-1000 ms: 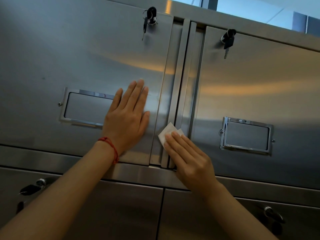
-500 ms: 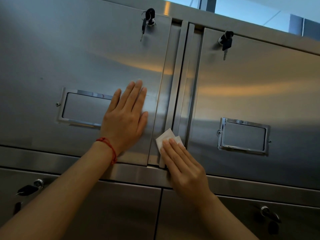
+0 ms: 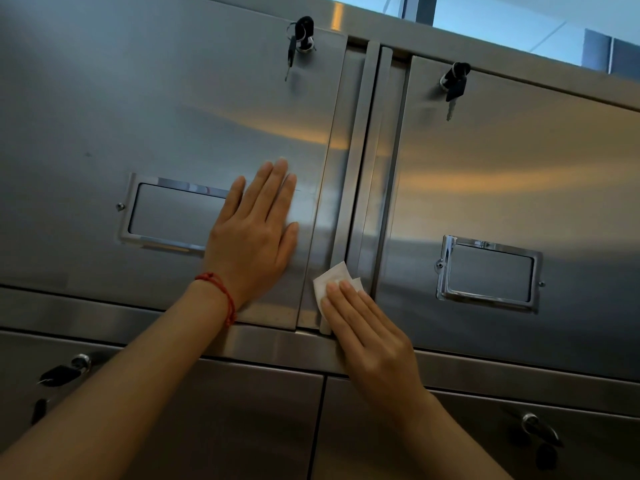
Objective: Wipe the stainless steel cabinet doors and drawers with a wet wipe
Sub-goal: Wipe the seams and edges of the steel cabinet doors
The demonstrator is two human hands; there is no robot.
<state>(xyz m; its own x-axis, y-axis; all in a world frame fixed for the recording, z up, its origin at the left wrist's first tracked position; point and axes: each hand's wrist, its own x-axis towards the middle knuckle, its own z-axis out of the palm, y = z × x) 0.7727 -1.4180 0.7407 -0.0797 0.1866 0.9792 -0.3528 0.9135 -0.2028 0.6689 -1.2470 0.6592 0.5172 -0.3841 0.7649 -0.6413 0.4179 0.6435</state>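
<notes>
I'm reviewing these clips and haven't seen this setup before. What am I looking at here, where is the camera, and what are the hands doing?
There is no machine: a person wears a camera on the head, looking at their own hands. The left hand lies flat on the left cabinet door, beside its recessed handle. The right hand presses a white wet wipe with straight fingers against the vertical strips between the two doors. Keys hang in the door locks.

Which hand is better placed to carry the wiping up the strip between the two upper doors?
The right hand: its straight fingers already press the wet wipe onto that strip's lower end. The left hand lies flat on the left door, holding nothing.
</notes>
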